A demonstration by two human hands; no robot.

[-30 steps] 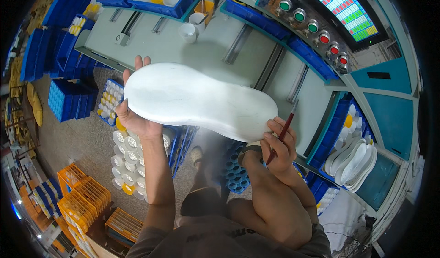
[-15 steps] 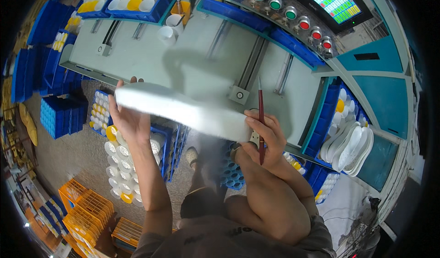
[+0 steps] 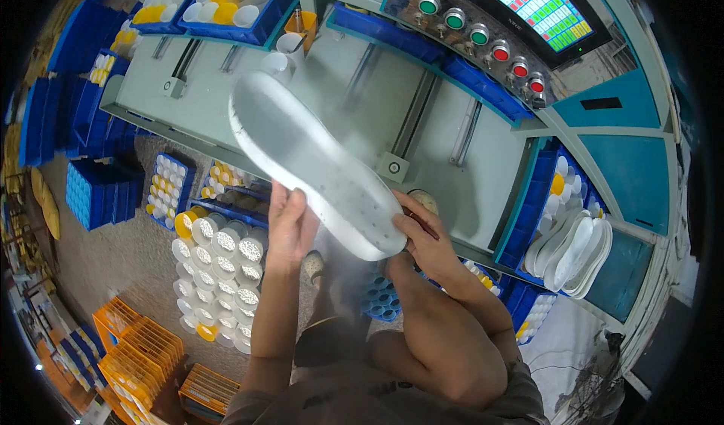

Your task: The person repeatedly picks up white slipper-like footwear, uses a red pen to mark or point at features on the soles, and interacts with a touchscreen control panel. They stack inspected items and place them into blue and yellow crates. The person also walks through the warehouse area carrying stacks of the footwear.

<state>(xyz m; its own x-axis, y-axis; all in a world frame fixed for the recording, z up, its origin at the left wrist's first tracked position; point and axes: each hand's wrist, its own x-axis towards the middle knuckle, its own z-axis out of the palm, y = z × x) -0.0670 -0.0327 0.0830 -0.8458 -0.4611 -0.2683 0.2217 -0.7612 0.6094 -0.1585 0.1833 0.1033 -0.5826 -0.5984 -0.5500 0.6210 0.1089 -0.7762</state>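
Note:
A white shoe sole (image 3: 317, 161) hangs between my hands over the front edge of the machine table, tilted from far left to near right. Its recessed, slightly speckled face is turned up. My left hand (image 3: 290, 217) grips its near edge around the middle, with the thumb on the rim. On the rounded near-right end, my right hand (image 3: 428, 242) pinches the rim. That hand also keeps a thin dark red stick (image 3: 416, 216), like a fine brush handle, tucked in its fingers; most of it is hidden.
Stacked white soles (image 3: 569, 251) fill the right side near a blue bin (image 3: 520, 221). Cups (image 3: 279, 64) stand on the table (image 3: 211, 85). Buttons and a screen (image 3: 539, 6) are above. Piled white and yellow cups (image 3: 219, 274) and orange crates (image 3: 143, 357) lie lower left.
The sole has turned from nearly edge-on to face up, its far end swinging up and away. My left hand has shifted from the far-left end to the near edge. The red stick shows less.

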